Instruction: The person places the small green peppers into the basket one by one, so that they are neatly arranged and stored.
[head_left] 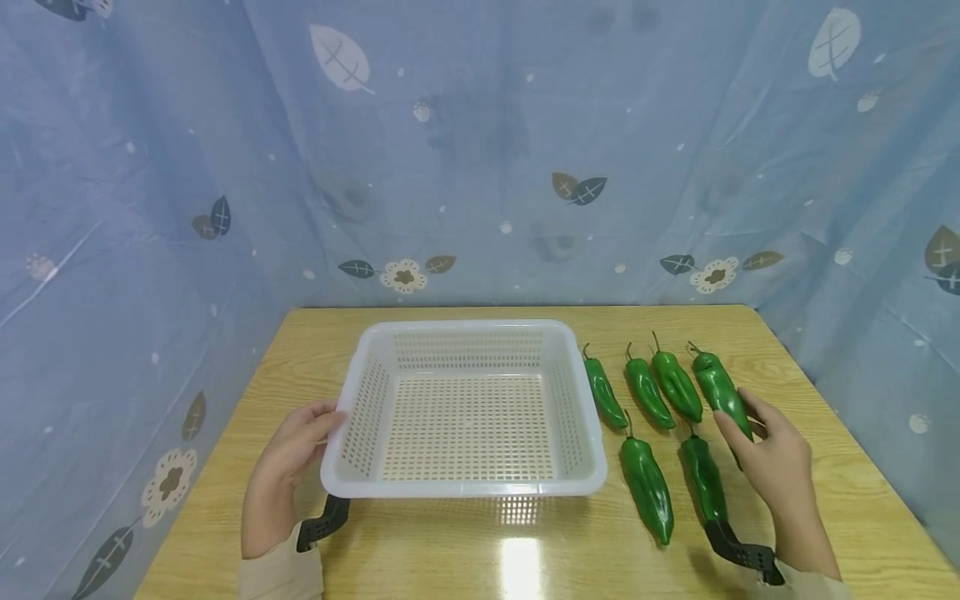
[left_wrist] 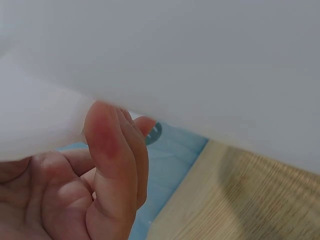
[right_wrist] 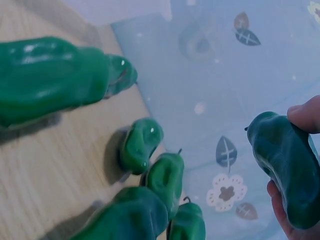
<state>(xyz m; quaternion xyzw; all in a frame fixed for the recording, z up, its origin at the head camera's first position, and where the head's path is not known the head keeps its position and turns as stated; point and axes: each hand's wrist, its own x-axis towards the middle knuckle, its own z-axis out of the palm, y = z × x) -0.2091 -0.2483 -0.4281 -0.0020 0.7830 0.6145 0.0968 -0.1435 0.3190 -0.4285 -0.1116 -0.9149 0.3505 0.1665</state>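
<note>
My left hand [head_left: 295, 443] grips the left rim of a white plastic basket [head_left: 465, 490], thumb over the rim. The left wrist view shows curled fingers [left_wrist: 112, 165] at the basket's pale wall [left_wrist: 190, 60]. The basket has slotted walls and holds nothing. On the right, my right hand [head_left: 776, 450] pinches a green pepper [head_left: 716, 383] between thumb and fingers. In the right wrist view this pepper [right_wrist: 285, 165] shows up against the curtain, raised off the table. Several other green peppers lie between basket and right hand, among them one nearest the front [head_left: 647, 492].
Beside the basket's right wall lies a slim pepper [head_left: 603, 392], with two more peppers [head_left: 649, 393] [head_left: 677, 385] to its right. Another pepper [head_left: 703, 479] lies by the right wrist's black strap [head_left: 738, 552]. A blue patterned curtain [head_left: 480, 167] surrounds the wooden table [head_left: 420, 550].
</note>
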